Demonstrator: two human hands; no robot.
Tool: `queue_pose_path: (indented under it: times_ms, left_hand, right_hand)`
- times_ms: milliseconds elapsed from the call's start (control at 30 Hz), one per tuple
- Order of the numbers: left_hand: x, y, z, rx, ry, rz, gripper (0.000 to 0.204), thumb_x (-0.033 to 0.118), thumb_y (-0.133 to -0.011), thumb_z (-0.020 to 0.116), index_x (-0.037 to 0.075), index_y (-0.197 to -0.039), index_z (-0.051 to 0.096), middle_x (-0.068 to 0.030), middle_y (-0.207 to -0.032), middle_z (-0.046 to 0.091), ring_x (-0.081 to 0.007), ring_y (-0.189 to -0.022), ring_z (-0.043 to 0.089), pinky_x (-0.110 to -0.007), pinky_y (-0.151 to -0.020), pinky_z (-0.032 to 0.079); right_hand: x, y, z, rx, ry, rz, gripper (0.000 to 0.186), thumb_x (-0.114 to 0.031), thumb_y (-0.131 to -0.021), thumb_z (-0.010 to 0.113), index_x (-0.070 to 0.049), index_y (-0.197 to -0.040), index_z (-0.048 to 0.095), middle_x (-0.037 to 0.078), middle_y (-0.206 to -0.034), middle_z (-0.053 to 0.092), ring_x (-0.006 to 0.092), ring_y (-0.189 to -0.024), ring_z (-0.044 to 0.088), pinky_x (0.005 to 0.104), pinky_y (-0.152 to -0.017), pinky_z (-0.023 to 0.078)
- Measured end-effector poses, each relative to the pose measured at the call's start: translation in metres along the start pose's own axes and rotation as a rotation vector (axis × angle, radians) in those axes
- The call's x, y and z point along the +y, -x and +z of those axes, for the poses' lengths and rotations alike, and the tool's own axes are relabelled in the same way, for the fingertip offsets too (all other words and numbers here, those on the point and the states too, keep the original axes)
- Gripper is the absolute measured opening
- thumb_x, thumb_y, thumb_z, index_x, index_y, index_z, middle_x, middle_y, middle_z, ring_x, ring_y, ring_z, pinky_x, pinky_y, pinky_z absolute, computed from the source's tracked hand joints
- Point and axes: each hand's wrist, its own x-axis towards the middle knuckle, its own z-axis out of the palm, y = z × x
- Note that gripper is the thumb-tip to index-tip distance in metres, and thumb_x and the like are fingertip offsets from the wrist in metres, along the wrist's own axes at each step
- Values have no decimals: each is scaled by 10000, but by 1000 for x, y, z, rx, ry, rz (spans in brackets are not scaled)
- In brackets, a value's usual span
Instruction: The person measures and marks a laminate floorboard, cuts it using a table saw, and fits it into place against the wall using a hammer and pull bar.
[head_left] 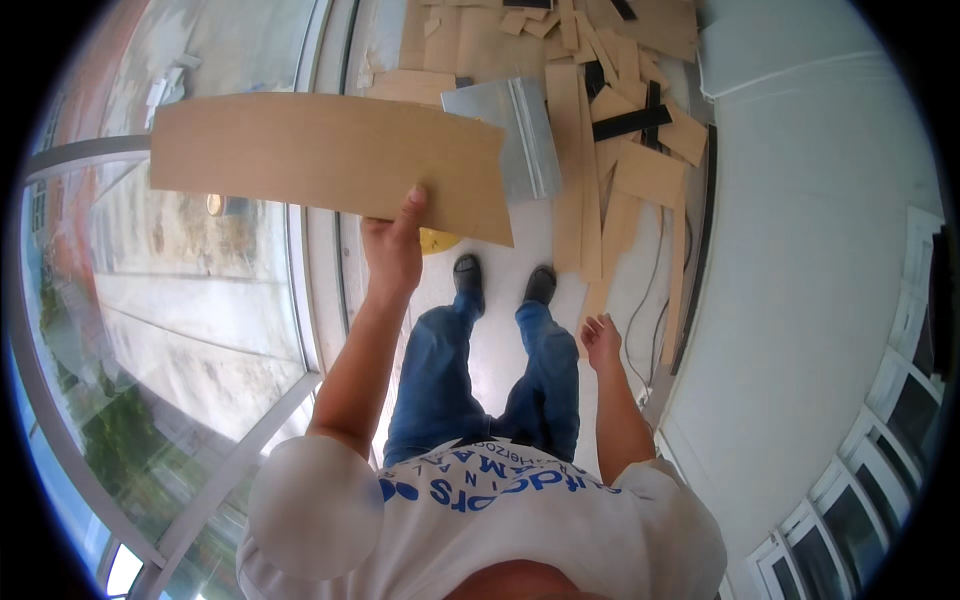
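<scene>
- Head view: one long, flat, light-brown rectangular panel (330, 150), apparently fibreboard or card, is in hand, extending across the person's front toward the window side.
- Left hand (395, 245): closed on the near edge of the panel, close to its right end. The thumb lies on the upper face; the fingers are hidden beneath.
- Right hand (602, 342): half open, fingers loosely curled, no object visible in it. It hangs well apart from the panel, near the lower end of the floor pile.
- Completed, judged from the present layout: the panel is picked up and supported by one hand only.
- Outstanding, by the same judgement: the panel is not yet set down, and many loose pieces remain unsorted.
- Loose stock: long light-brown flat strips (566, 180) lie side by side on the pale floor (510, 310). Beyond and to their right, smaller light-brown board offcuts (650, 172) overlap at mixed angles, with a narrow black flat strip (622, 125) across them.
- Adjacent item: a silvery-grey rectangular sheet (525, 150) is partly covered by the panel in this view; contact cannot be determined.
- Overall count of finished pieces: cannot be determined.
</scene>
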Motion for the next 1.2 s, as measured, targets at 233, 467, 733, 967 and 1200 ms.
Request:
queue_pose_path:
  times_ms: [233,467,733,967,1200]
  left_hand:
    - [88,211,73,-929,-316,-378,273,100,-978,719,-13,-1223,679,-68,-1096,741,-164,-990,693,-326,-885,572]
    - [91,346,130,-1763,-661,159,369,212,-953,746,10,-1255,687,-167,-1415,548,-285,-1259,575,-387,-1018,509]
    - [81,526,196,-2078,-805,389,307,206,-976,711,21,-1221,697,-143,-1158,701,-254,-1028,699,-356,-865,561]
    - [22,796,224,-2027,-393,215,162,45,-985,679,0,-1139,698,-86,-1015,714,-147,-938,667,-287,-849,536]
    - [151,1037,307,-2092,713,654,482,91,-934,702,-85,-1349,531,-234,-1266,621,-319,-1106,643,-425,-994,516]
  right_hand:
    - [-62,345,17,-782,319,-304,339,-48,-1019,594,-13,-1351,538,105,-1344,606,202,-1211,601,344,-979,537]
    - [99,466,-117,-573,-458,-536,569,-222,-976,712,-174,-1480,452,36,-1415,565,244,-1312,560,439,-1010,538]
    - [329,481,-387,632,100,-646,394,-278,-1032,597,81,-1173,677,81,-939,703,172,-829,627,339,-745,527]
    - [519,569,-517,771,277,-97,285,-312,-1028,557,-81,-1123,695,204,-1069,724,428,-1032,666,517,-866,527]
    - [723,554,-580,790,223,331,313,-277,-1009,528,-48,-1124,706,195,-1182,716,396,-1133,666,490,-973,534]
